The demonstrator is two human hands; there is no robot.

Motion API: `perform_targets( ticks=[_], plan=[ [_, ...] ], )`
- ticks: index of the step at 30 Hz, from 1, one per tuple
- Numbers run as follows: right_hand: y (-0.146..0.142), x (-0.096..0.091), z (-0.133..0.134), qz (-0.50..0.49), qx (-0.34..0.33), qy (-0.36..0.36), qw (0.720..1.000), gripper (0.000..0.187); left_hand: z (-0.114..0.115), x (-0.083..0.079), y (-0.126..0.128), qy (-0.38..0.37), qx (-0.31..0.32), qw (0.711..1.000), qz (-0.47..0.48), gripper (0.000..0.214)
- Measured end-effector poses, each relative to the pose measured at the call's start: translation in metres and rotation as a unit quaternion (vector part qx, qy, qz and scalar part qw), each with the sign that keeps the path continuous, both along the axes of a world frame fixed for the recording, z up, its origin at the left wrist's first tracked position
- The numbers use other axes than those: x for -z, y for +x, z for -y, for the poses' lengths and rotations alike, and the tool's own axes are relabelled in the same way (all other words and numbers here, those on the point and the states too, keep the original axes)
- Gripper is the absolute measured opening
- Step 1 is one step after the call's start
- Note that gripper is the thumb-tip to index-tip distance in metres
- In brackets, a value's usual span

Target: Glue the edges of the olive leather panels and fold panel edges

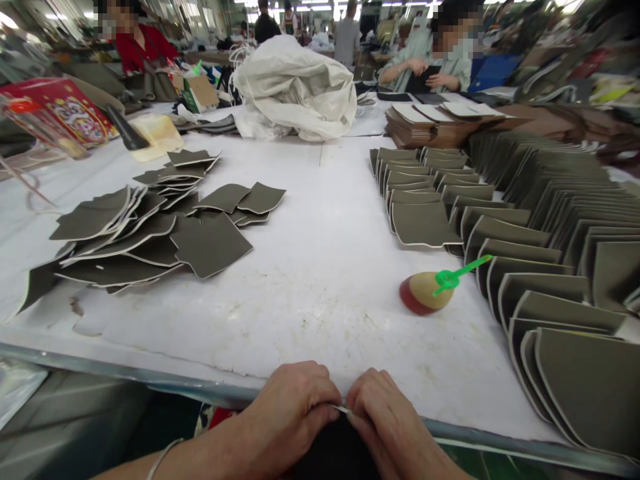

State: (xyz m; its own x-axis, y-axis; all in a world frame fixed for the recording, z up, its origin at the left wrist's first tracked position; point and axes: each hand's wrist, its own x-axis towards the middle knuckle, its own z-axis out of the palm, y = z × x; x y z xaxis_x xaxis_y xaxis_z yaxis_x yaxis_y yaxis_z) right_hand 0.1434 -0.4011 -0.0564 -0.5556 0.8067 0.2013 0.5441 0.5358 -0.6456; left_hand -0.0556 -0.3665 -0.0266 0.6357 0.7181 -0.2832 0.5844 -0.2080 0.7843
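Olive-grey panels (212, 245) edged white, white tabletop (320, 267), tan-and-red bottle (420, 295), green nozzle (447, 279)

1. Left hand (297, 398): just past six o'clock, knuckles up, thumb pinched against bent fingers.
2. Right hand (384, 408): between five and six, close beside it, likewise pinching.
3. Left forearm (220, 443) enters from seven; right forearm (431, 461) from five.

Tabletop (320, 300): one broad lane, ahead of the person's left hand (300, 403) and right hand (384, 413). Left: loose heap of grey-green pieces (213, 245). Right: squeeze bottle (423, 293), then close-set rows of pieces (424, 223). Far end: white sack (300, 87), narrow gap to its right.
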Motion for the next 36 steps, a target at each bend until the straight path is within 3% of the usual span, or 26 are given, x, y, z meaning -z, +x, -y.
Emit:
perform_targets(
  ticks=[4, 9, 15, 24, 30, 36],
  plan=[
    [0.004, -0.001, 0.003, -0.063, 0.02, -0.02, 0.998, 0.017, 0.003, 0.003, 0.002, 0.013, 0.01, 1.0, 0.015, 0.018],
    [0.003, -0.008, 0.001, 0.003, 0.004, -0.035, 0.999, 0.018, 0.003, 0.002, 0.002, 0.022, 0.027, 0.999, 0.024, 0.017],
    [0.004, -0.01, -0.005, 0.048, -0.01, -0.045, 0.998, 0.01, 0.004, 0.002, 0.001, 0.018, 0.005, 1.0, 0.023, 0.016],
    [0.012, -0.013, -0.013, 0.076, -0.022, -0.129, 0.988, 0.004, 0.006, 0.01, -0.003, 0.031, -0.002, 0.998, 0.053, 0.015],
    [0.012, -0.011, -0.015, 0.058, -0.028, -0.125, 0.99, 0.011, 0.003, 0.006, -0.001, 0.014, 0.002, 1.0, 0.022, 0.014],
    [0.011, -0.007, -0.013, 0.023, -0.021, -0.106, 0.994, 0.022, -0.003, 0.006, 0.007, 0.049, 0.058, 0.997, 0.002, 0.018]
  ],
)
